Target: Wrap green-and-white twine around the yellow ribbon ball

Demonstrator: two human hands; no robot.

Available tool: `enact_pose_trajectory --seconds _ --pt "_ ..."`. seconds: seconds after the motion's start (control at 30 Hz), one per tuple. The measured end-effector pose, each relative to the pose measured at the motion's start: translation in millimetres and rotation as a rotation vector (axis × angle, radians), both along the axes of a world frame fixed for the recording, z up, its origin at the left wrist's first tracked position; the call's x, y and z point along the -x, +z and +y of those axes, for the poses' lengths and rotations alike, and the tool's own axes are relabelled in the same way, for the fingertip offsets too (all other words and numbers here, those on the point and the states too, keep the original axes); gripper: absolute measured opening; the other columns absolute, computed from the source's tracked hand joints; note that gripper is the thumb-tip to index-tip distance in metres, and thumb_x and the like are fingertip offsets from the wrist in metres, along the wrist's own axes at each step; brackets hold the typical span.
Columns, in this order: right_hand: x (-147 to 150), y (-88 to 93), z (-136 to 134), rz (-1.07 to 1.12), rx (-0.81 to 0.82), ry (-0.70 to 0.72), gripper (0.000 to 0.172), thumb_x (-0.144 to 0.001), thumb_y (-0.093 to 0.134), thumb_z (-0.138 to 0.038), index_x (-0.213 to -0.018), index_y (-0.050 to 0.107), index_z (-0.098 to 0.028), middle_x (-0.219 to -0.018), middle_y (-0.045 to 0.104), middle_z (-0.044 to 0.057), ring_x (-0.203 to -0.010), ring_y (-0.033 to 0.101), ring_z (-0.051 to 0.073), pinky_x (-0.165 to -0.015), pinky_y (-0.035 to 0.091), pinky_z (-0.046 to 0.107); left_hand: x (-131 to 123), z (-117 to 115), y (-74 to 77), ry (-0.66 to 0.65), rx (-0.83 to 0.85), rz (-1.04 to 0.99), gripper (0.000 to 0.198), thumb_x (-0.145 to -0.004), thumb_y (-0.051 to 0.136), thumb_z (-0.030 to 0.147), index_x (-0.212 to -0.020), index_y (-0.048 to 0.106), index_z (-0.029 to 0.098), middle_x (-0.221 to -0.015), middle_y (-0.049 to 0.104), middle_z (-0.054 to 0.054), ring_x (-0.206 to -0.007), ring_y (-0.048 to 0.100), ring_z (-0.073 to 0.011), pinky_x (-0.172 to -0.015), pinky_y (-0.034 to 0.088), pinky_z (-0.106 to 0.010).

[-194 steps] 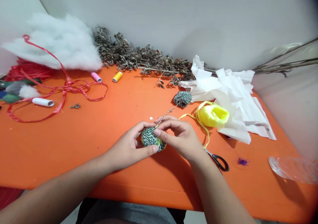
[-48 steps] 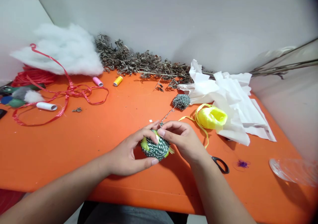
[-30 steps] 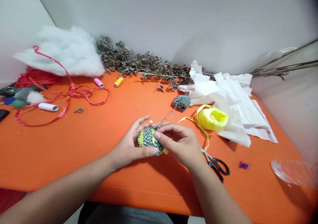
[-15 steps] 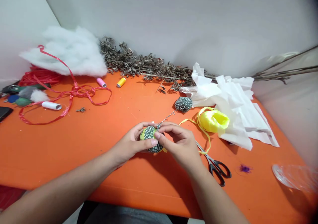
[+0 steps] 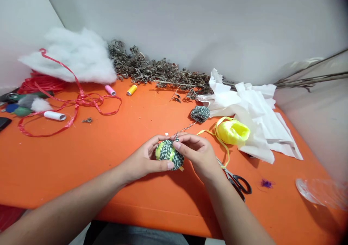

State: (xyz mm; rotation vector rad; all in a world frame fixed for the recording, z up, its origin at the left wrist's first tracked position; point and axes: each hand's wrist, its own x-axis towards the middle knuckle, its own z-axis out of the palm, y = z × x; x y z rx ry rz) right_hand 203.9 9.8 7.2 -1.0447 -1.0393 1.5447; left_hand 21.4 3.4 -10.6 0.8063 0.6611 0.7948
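Note:
My left hand is closed round a small yellow-green ball partly wrapped in dark green and white twisted cord. Its thumb lies along the near side, and the fingers behind are partly hidden. Against the ball's upper right, my right hand pinches the cord between thumb and fingers. From there the cord runs up to a bundle of the same green and white cord on the orange table. To the right of that bundle lies a roll of yellow ribbon.
Black-handled scissors lie beside my right forearm. White paper and dried stems stretch along the back. At left are white stuffing, red ribbon and thread spools. A clear plastic piece sits at right.
The ball has turned a little in my left hand and shows more of its yellow-green surface. My right hand has shifted slightly with the cord still pinched.

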Motion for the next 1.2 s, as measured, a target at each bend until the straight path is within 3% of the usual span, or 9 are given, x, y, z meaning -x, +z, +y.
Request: enact_pose_trajectory --seconds 0.3,0.5,0.73,1.2 --pt "1.1 1.0 0.5 -0.036 -0.006 0.015 0.011 -0.071 0.087 -0.027 -0.074 0.077 -0.023 -0.087 0.071 0.002 -0.08 0.064 0.015 -0.074 0.052 0.029 2.9 -1.1 2.8 -0.022 0.041 0.079 0.065 -0.069 0.087 0.018 -0.124 0.052 0.022 -0.124 0.06 -0.009 -0.104 0.062 -0.0202 -0.091 0.05 -0.036" --pt "5.9 1.3 -1.4 -0.154 -0.137 0.021 0.009 -0.072 0.085 -0.026 -0.073 0.077 -0.024 -0.087 0.07 0.003 -0.087 0.064 0.018 -0.088 0.051 0.036 0.7 0.5 -2.2 0.032 0.005 0.159 0.05 -0.073 0.085 0.034 -0.113 0.058 0.021 -0.107 0.063 -0.004 -0.096 0.06 -0.0182 -0.086 0.049 -0.033" --pt "2.1 -0.8 0.8 -0.024 0.037 -0.015 0.013 -0.073 0.086 -0.032 -0.075 0.076 -0.023 -0.081 0.071 0.002 -0.075 0.062 0.016 -0.069 0.052 0.03 1.6 -0.2 -1.3 0.004 -0.066 0.217 0.051 -0.074 0.084 0.031 -0.119 0.061 0.023 -0.112 0.065 -0.006 -0.1 0.061 -0.0211 -0.088 0.048 -0.034" --pt "3.3 2.9 -1.7 -0.012 0.069 -0.01 0.018 -0.072 0.086 -0.033 -0.075 0.073 -0.021 -0.08 0.07 0.002 -0.071 0.06 0.015 -0.066 0.049 0.029 4.1 -7.5 -2.2 -0.059 -0.16 0.22 0.056 -0.079 0.081 0.028 -0.127 0.052 0.026 -0.125 0.059 -0.008 -0.116 0.058 -0.0241 -0.098 0.047 -0.038"
